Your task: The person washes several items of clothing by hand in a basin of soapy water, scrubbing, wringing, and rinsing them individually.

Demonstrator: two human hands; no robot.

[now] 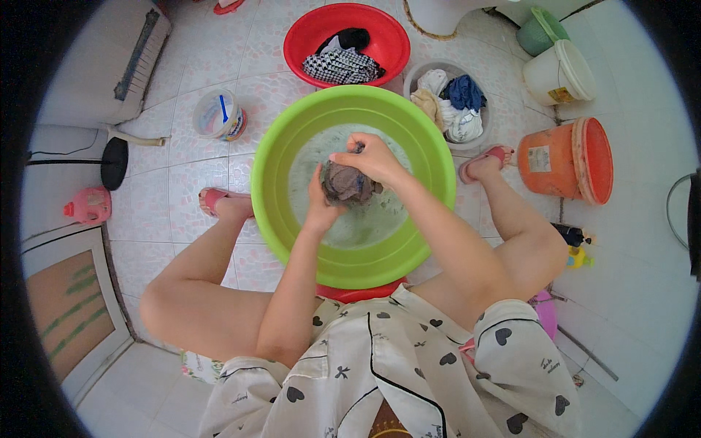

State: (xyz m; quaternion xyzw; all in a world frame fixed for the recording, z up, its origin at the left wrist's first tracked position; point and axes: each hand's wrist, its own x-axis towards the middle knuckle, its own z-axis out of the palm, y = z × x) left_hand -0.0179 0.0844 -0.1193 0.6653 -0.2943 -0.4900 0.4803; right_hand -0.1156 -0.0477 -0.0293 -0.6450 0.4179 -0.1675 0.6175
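A wet, bunched grey-brown cloth (350, 183) is held between my two hands over the green plastic basin (274, 241). My left hand (323, 200) cups it from the left and below. At its upper end, my right hand (372, 159) pinches a darker bit of the fabric between thumb and fingers. Cloudy, sudsy water (378, 219) lies in the basin beneath. The folds hide what kind of garment the cloth is.
Beyond the basin stand a red basin (293, 46) with black and houndstooth cloth and a grey tub (412, 82) of clothes. A powder tub (211, 117) with a blue scoop sits left. An orange bucket (547, 161) and a white bucket (547, 74) line the right wall.
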